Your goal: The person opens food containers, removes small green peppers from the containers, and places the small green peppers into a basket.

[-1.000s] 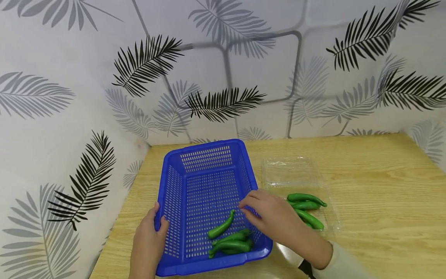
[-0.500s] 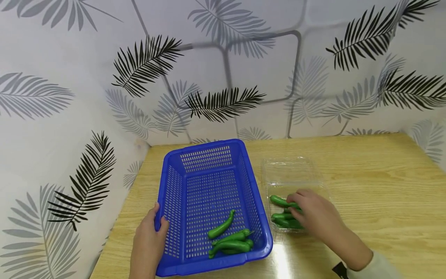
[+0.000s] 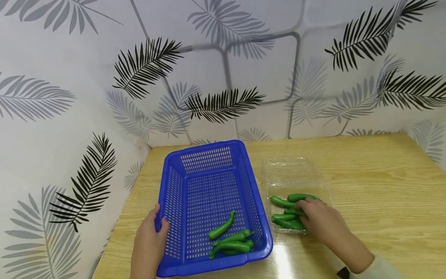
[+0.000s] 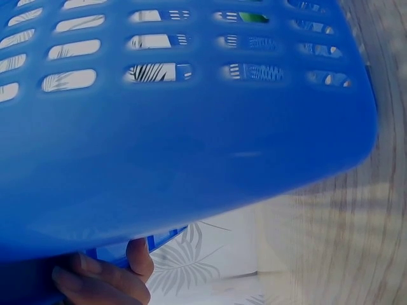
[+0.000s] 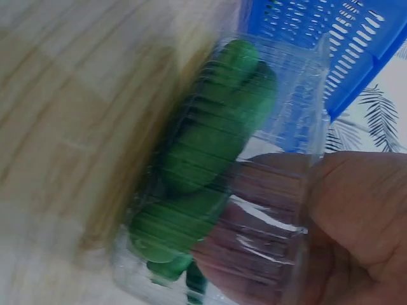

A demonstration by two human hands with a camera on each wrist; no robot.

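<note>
Fingers (image 3: 165, 224) (left) grip one basket (image 3: 209, 266); right fingers (image 3: 308, 205), hold unclear, sit among five peppers (image 3: 288, 224).

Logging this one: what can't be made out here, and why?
Head view: the right hand hides its own fingertips, so any pinch is unclear.
Head view: peppers in the blue basket overlap, hiding their number.
Head view: the bottom edge cuts off the left arm.
Left wrist view: the basket wall hides most of them.
Right wrist view: peppers in the clear container blur behind plastic.

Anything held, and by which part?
The left hand holds the blue basket by its left rim. The right hand is at green peppers; no grip can be confirmed.
</note>
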